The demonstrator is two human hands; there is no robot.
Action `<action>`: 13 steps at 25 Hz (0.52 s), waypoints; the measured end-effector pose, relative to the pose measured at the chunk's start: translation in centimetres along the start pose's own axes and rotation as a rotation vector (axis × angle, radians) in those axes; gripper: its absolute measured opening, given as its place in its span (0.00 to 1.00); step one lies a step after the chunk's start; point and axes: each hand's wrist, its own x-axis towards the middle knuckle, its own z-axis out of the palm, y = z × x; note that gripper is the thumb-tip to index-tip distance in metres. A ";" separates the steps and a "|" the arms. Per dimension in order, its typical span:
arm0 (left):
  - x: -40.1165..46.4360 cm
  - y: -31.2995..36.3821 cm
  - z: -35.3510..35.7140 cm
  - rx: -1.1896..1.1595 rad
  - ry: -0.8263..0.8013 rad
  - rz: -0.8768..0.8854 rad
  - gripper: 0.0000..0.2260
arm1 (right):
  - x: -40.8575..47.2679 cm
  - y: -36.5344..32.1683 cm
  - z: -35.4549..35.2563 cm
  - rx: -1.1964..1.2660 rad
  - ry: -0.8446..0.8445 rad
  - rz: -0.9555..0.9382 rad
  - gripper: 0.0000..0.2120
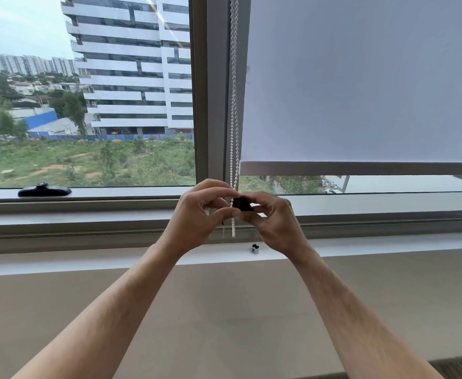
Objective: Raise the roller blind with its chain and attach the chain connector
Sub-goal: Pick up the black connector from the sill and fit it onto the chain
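White bead chain [234, 105] hangs straight down the frame [216, 91] between the two panes, right beside the left edge of the blind [361, 77]. The blind covers most of the right pane; its bottom bar [361, 168] sits just above the hands, with a strip of glass showing under it.

Both hands meet at the lower end of the chain. The left hand [197, 214] has its fingers [219, 191] curled, thumb and forefinger pinching the chain just where it comes down to them. The right hand [276, 220] is touching the left one, its fingers [262, 199] clamped around a small black piece, the connector [243, 204], pressed up against the chain. Can't tell whether the chain is actually seated in it, the fingertips cover that bit. A short tail of chain dangles below both hands, ending just above the sill [87, 258].

Down and slightly right of the fingers, near the right wrist, a little metal clip [255, 248] stands on the sill. Well off to the left of the fingers, a black handle [44, 190] lies flat along the bottom of the left pane. Through that glass, above and left of the hands, there's a big white tower [131, 64] and a scrubby green lot [74, 162]. Below the sill is a plain beige wall [224, 310].
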 end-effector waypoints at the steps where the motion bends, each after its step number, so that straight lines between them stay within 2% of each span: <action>1: 0.1 0.1 -0.2 0.006 -0.020 -0.002 0.14 | 0.1 -0.1 0.0 -0.005 -0.014 -0.010 0.15; 9: 0.4 0.5 -0.9 0.035 -0.069 -0.018 0.15 | 0.9 -0.5 0.1 -0.112 -0.041 -0.077 0.14; 13: 0.5 0.6 -1.0 0.046 -0.065 -0.021 0.15 | 1.0 -0.5 -0.2 -0.045 -0.047 -0.059 0.15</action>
